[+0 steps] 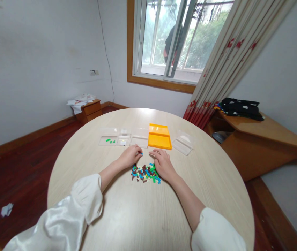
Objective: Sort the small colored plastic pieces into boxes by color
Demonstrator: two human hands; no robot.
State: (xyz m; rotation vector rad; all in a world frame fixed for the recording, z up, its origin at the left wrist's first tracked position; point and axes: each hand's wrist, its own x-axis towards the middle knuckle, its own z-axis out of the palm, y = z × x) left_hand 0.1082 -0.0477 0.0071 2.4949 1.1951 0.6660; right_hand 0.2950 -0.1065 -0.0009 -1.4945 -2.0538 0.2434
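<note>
A pile of small plastic building bricks [145, 173] in brown, blue, green and cream lies on the table in front of me. Just above its left end, my left hand [131, 156] pinches a tiny blue brick [141, 153] between thumb and fingertips. My right hand [162, 164] rests at the right side of the pile, fingers stretched to the left and apart, with nothing seen in them. Beyond the hands stands a clear box [103, 142] with several green bricks [110, 141] inside. An open orange box [160, 147] is beyond my right hand.
Further clear lidded boxes [139, 141] line up beside the orange one, and another clear box [182, 148] sits at the right. All stand on a round pale wooden table [138, 216]. A wooden cabinet [268, 139] holding dark cloth [242, 107] is to the right.
</note>
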